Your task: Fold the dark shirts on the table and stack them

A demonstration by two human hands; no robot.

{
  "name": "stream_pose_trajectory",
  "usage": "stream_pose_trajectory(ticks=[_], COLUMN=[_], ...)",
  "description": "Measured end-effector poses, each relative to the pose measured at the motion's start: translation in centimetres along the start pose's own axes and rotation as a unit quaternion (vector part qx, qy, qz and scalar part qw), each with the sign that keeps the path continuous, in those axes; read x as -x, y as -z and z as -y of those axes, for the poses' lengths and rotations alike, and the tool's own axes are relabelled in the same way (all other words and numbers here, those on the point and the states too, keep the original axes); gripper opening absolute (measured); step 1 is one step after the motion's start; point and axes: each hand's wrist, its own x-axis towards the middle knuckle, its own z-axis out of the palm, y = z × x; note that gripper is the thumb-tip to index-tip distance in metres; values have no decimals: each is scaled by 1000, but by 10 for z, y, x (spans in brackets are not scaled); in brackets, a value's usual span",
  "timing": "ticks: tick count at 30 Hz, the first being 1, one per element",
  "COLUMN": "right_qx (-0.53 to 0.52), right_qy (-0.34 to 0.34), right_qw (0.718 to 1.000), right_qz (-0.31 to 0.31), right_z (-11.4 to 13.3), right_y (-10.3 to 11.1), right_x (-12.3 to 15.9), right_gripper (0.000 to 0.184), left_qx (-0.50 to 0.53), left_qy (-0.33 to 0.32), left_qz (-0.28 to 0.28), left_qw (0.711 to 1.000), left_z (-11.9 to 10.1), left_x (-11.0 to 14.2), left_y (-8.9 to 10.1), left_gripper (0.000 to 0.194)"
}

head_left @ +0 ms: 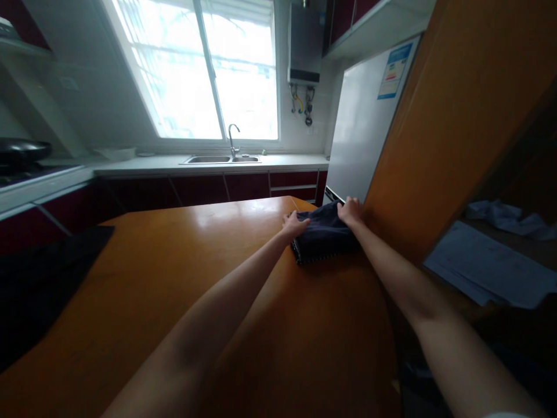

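Observation:
A folded dark blue cloth (324, 238) lies near the far right corner of an orange wooden table (195, 273), close against an orange panel (448, 128). My left hand (295, 225) grips the cloth's far left corner with curled fingers. My right hand (350, 211) holds its far right corner, fingers closed over the edge. Both arms stretch out across the table.
A black cloth (43, 278) lies over the table's left edge. Beyond are a counter with a sink (221, 159) and tap under a bright window, a wok (21, 150) at the left and a white fridge (365, 128). Papers and pale cloth (491, 261) lie at the right.

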Motion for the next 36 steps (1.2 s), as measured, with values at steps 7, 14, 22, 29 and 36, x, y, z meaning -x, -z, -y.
stream_pose_trajectory(ticks=[7, 14, 22, 29, 36], right_qx=[127, 131, 100, 62, 33], right_qy=[166, 121, 116, 136, 147], right_qw=[974, 974, 975, 984, 989], right_qz=[90, 140, 163, 99, 14], right_z=[17, -18, -16, 9, 9], right_y=[-30, -58, -53, -11, 16], right_x=[9, -12, -20, -18, 5], right_gripper=[54, 61, 60, 57, 55], left_qx=[-214, -322, -284, -174, -184], left_qy=[-137, -170, -177, -138, -209], left_qz=[36, 45, 24, -28, 3], left_qw=[967, 930, 942, 975, 960], left_z=[-1, 23, 24, -14, -9], left_x=[11, 31, 37, -13, 25], left_y=[-44, -56, -55, 3, 7], left_gripper=[45, 48, 44, 30, 35])
